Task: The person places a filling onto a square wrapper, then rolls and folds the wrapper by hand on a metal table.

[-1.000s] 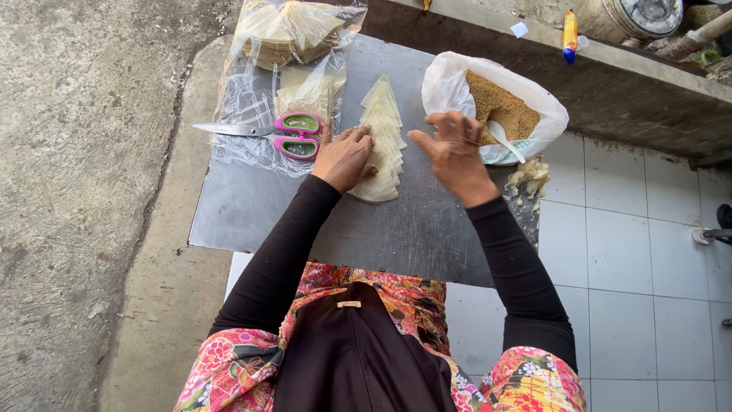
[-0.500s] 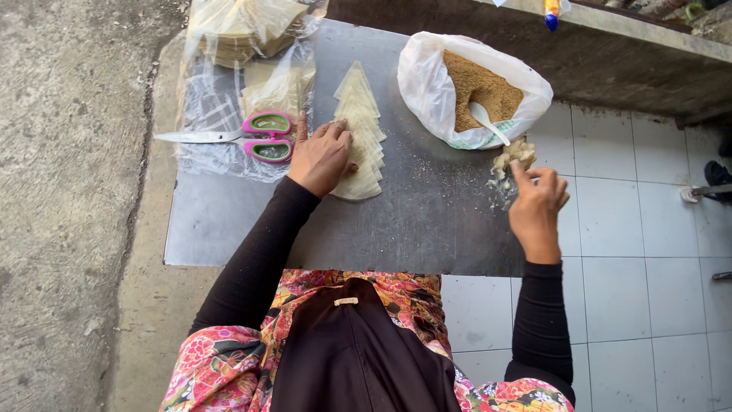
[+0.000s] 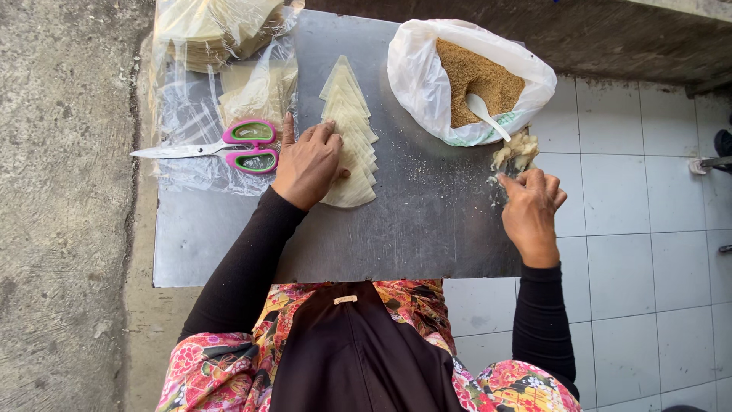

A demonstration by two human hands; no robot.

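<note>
My left hand (image 3: 307,164) rests flat, fingers apart, on the near end of a fanned stack of pale triangular pastry sheets (image 3: 349,126) lying on a grey metal tray (image 3: 427,229). My right hand (image 3: 531,207) sits at the tray's right edge, fingertips pinching at a small pale lump of paste (image 3: 515,151) there. Just beyond that lump stands a white plastic bag (image 3: 427,84) holding brown crumbly filling (image 3: 476,76) with a white spoon (image 3: 488,114) stuck in it.
Pink-and-green handled scissors (image 3: 229,145) lie on clear plastic wrap left of my left hand. A wrapped pile of more pastry sheets (image 3: 213,30) sits at the tray's far left. Concrete floor lies left, white tiles right. Crumbs dot the tray.
My right hand has left the pastry sheets and moved right to the tray's edge by the pale lump. My left hand has stayed on the sheets.
</note>
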